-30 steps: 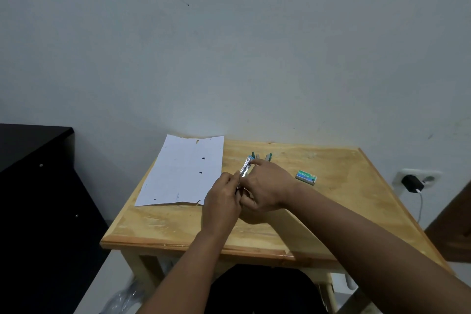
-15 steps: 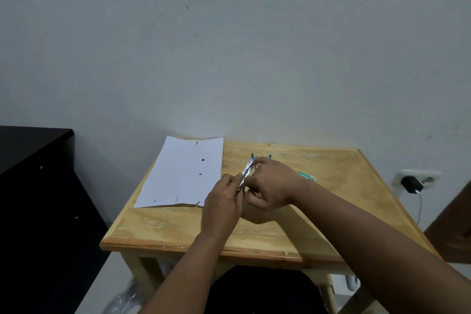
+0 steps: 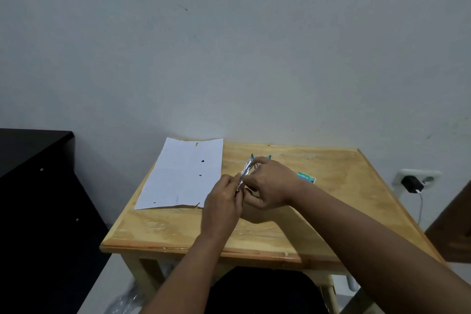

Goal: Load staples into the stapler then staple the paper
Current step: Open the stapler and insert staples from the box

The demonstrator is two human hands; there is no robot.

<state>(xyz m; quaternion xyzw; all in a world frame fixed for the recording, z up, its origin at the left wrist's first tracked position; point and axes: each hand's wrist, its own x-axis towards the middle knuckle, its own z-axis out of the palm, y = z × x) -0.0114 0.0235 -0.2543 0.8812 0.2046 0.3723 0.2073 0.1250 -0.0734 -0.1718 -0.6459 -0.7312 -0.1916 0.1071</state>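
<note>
A small teal and silver stapler [image 3: 246,169] is held above the middle of the wooden table [image 3: 339,186], its metal top tilted up toward the wall. My right hand [image 3: 270,183] grips it from the right, fingers curled over its far end. My left hand [image 3: 224,201] pinches its near end from the left. A white sheet of paper [image 3: 182,173] with small dark marks lies flat on the table's left part, just left of my hands. A small green staple box [image 3: 306,177] lies on the table behind my right wrist, partly hidden. Loose staples cannot be made out.
A dark cabinet [image 3: 33,186] stands to the left of the table. The wall rises right behind the table's far edge. A wall socket with a black plug [image 3: 411,183] and white cable is at the right. A dark chair seat [image 3: 262,288] sits under the near edge.
Both hands stay together on the stapler with only small shifts. My right forearm has moved to cover more of the staple box.
</note>
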